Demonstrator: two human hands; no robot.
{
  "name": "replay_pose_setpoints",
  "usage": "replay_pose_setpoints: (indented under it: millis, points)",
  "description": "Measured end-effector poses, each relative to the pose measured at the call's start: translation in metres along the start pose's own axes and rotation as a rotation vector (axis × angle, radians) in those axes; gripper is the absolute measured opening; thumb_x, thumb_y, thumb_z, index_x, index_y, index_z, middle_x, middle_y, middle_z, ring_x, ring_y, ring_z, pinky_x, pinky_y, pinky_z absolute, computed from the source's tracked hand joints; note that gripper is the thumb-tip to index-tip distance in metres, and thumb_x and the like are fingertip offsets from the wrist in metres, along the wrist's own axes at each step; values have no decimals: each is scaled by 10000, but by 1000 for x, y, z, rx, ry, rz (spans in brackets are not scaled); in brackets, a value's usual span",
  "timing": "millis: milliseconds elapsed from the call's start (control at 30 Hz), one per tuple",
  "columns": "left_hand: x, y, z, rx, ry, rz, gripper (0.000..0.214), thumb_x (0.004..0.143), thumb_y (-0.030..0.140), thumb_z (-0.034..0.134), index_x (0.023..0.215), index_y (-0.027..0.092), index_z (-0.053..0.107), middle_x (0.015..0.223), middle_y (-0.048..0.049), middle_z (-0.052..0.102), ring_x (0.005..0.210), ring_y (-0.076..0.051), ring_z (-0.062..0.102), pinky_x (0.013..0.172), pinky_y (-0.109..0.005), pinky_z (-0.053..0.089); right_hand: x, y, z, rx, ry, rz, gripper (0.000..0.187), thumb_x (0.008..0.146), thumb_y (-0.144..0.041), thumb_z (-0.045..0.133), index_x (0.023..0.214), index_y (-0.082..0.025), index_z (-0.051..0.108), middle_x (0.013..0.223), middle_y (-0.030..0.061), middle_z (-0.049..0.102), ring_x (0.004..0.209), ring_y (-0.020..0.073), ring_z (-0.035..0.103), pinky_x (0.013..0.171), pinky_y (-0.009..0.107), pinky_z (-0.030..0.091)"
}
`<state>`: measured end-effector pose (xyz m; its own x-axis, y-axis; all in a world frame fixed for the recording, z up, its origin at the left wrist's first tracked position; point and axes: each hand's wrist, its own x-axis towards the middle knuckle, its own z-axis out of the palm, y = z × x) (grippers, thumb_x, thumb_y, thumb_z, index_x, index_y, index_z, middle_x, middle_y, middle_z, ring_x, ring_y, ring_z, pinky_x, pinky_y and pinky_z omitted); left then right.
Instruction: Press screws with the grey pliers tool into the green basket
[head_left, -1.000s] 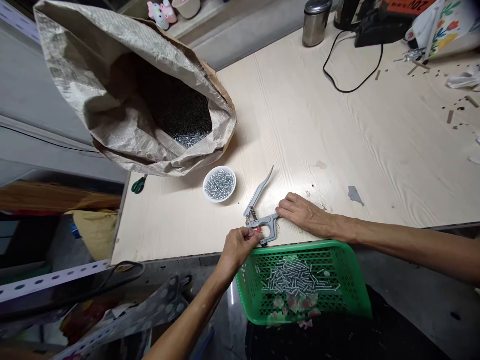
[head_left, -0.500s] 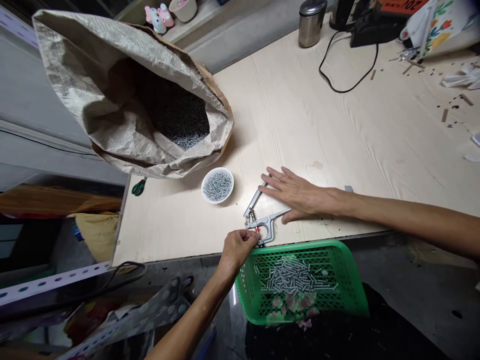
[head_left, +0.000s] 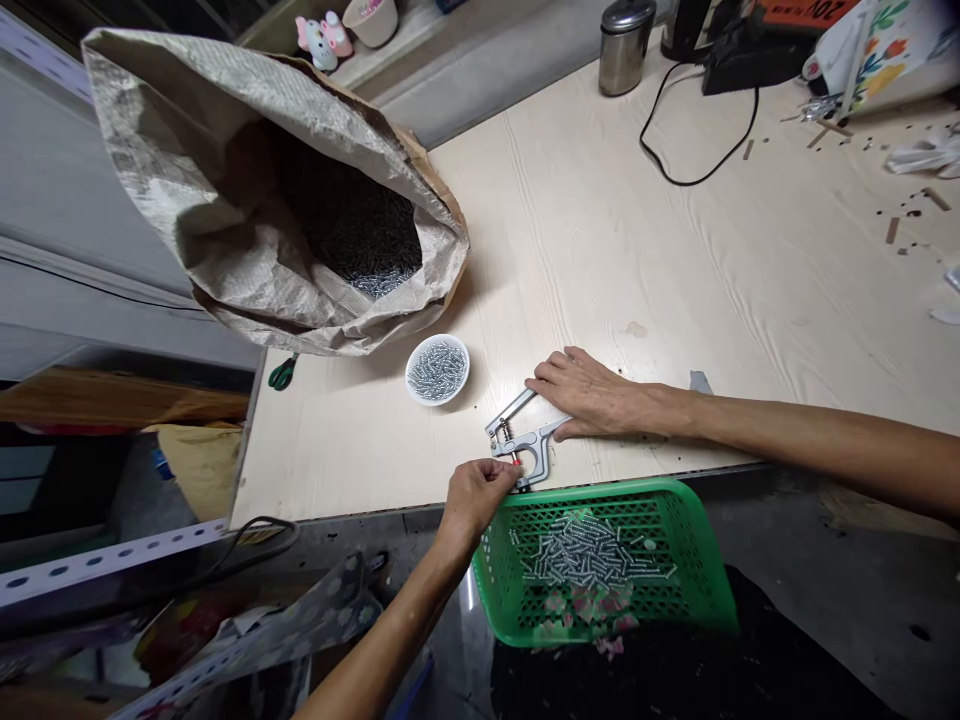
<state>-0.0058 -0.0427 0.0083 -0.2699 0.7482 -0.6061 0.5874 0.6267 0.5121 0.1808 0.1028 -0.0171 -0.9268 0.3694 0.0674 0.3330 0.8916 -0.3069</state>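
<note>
Grey metal snap-fastener pliers [head_left: 534, 448], with a spring and a red part at the jaws, lie on the table near its front edge. My right hand [head_left: 585, 394] is closed round their two handles. At the jaws, the fingertips of my left hand [head_left: 480, 495] are pinched together; what they hold is too small and hidden to make out. Just below the jaws, a green plastic basket [head_left: 709, 580] holds many small ridged metal pieces [head_left: 589, 550]. Beyond my left hand stands a white bowl [head_left: 438, 400] full of similar small metal pieces [head_left: 438, 368].
A large woven sack [head_left: 255, 290] of dark and shiny small pieces leans open at the left. Green-handled scissors [head_left: 282, 374] lie at the table's left edge. Towards the back are a metal canister [head_left: 624, 50] and a black cable [head_left: 694, 183]. Scraps [head_left: 892, 230] litter the right side.
The fingers of my right hand have gone from spread out to curled round the handles, and the handles are squeezed closer together. My left hand stays at the jaws.
</note>
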Motion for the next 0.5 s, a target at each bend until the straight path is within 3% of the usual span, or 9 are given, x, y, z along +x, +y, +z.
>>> replay_pose_setpoints:
  millis: [100,200,267,333,500]
  points:
    - [-8,7,8,173,234,238,302,833,412,557,796,135,672,793,-67,629,741,-191,576,679,-313,453,-1,-5,-1,28,7,33,510,763,-466,696,1117,-148,514,1083,119,554,979,271,443,815,397,358]
    - [0,18,15,340,385,593,380,841,340,600,1173,157,572,1207,-150,570,1112,-280,512,898,-434,454,-2,-10,-3,45,-3,63,502,748,-411,715,1111,-127,516,1088,128,548,961,265,443,813,397,363]
    - [14,27,16,442,329,739,579,820,324,636,1330,151,423,1343,-172,478,1220,-304,433,967,-474,424,-4,-11,-4,67,-14,68,537,729,-354,725,1149,-103,502,1090,135,544,949,259,447,816,398,377]
    - [30,34,14,537,233,786,653,819,322,635,1374,139,343,1323,-169,488,1191,-299,448,968,-477,426,-7,-9,-5,98,-10,69,583,708,-324,731,1187,-98,488,1080,136,545,942,258,452,807,398,396]
    - [48,50,5,672,130,805,562,805,302,641,1301,171,411,1184,-115,537,1071,-269,483,904,-443,449,-15,-7,-9,47,-2,132,438,716,-356,732,1054,-135,561,975,117,560,890,253,466,729,375,435]
